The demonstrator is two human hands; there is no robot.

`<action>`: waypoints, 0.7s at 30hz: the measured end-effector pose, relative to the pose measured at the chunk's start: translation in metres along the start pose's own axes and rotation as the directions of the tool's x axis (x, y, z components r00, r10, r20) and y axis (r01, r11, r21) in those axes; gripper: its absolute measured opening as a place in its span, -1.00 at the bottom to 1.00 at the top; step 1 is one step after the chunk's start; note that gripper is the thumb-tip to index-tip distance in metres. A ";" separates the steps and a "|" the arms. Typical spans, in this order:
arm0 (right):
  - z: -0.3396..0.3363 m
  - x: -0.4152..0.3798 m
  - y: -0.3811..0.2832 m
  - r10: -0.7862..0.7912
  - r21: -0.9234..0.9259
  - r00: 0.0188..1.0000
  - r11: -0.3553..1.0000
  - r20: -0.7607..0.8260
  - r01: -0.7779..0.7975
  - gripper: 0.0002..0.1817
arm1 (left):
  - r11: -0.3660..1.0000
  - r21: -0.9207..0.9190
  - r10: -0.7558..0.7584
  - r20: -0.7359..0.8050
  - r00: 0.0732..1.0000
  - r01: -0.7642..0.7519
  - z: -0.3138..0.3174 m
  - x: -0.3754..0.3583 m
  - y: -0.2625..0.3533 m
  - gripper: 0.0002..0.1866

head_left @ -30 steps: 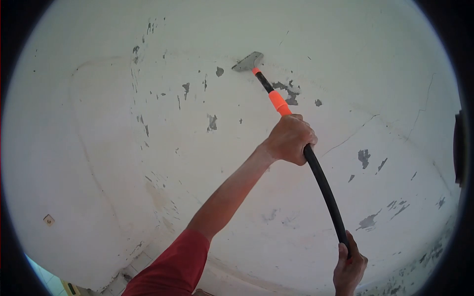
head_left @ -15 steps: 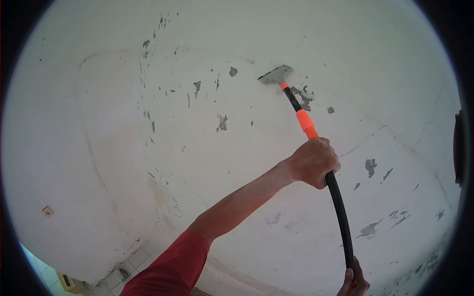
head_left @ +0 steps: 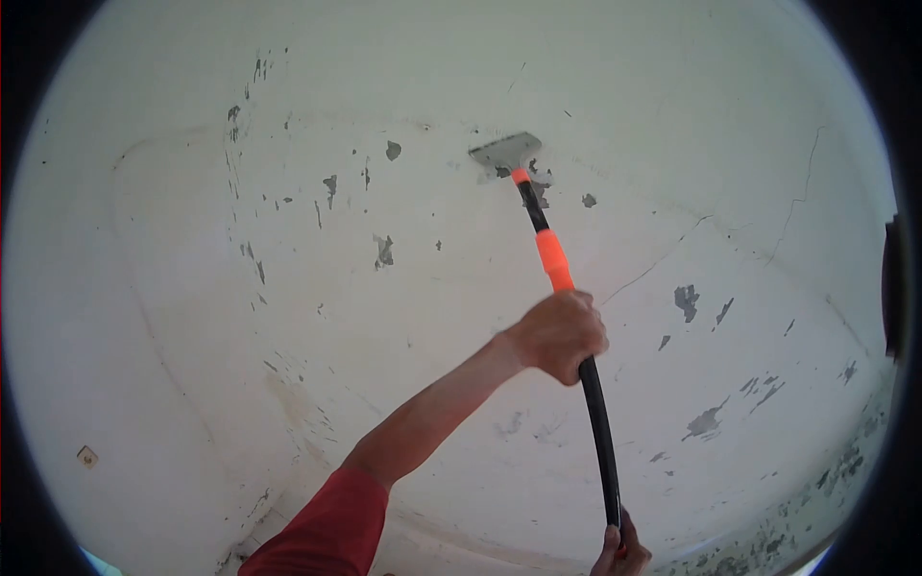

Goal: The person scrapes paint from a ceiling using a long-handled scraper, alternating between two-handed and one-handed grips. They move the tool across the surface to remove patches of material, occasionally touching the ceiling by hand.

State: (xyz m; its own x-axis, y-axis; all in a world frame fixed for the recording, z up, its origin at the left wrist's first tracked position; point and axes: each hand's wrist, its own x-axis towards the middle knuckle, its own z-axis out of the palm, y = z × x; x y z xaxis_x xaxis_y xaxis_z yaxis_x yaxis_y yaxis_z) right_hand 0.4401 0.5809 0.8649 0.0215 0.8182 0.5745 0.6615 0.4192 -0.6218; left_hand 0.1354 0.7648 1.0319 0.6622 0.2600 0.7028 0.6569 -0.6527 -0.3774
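- Head view is showing me looking up at a white painted ceiling point(head_left: 288, 384), with my left hand point(head_left: 559, 334) wrapped around the black pole of a long-handled scraper point(head_left: 555, 261), fingers clenched just below its orange collar.
- My right hand point(head_left: 618, 554) is gripping the bottom end of the same pole at the lower edge of the picture; only part of it is showing, but the fingers are closing around the shaft.
- Compared with half a second ago, I am drawing the tool leftwards: the blade point(head_left: 506, 152) is now lying flat against the ceiling right at the grey patch of bare plaster point(head_left: 538, 187), partly covering it, where before it was sitting just up and left of that patch.
- My left hand is also riding lower and closer to me than a moment ago, so the pole is standing steeper.
- I am judging that this means another stroke over the same flaking spot, the loose paint there being not yet cleared.
- Other grey chips point(head_left: 684, 300) are lying well apart to the right, untouched.
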 end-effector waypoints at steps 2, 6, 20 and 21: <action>-0.004 0.013 -0.021 0.011 -0.039 1.000 0.999 -0.004 -0.011 -0.63 | 1.000 -0.002 -0.031 -0.014 0.999 0.031 -0.021 0.005 -0.013 -0.82; -0.007 -0.003 -0.022 0.005 0.014 1.000 1.000 -0.016 -0.005 -0.64 | 1.000 -0.018 -0.007 -0.059 0.998 0.006 -0.014 0.002 -0.002 -0.78; 0.026 -0.027 -0.014 0.034 0.071 0.999 0.997 -0.026 -0.032 -0.63 | 0.998 -0.056 -0.005 0.059 0.998 0.009 -0.007 -0.021 0.003 -0.78; 0.029 -0.016 -0.024 0.065 0.049 0.998 0.997 0.005 -0.065 -0.63 | 1.000 -0.029 -0.007 0.014 1.000 0.008 -0.012 -0.020 -0.008 -0.78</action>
State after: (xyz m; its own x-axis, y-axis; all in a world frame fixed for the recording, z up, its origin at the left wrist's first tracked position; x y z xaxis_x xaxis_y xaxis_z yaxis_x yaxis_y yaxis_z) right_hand 0.4028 0.5694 0.8554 0.0603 0.8457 0.5302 0.6211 0.3840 -0.6832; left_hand 0.1125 0.7559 1.0279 0.6622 0.2743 0.6973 0.6512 -0.6710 -0.3545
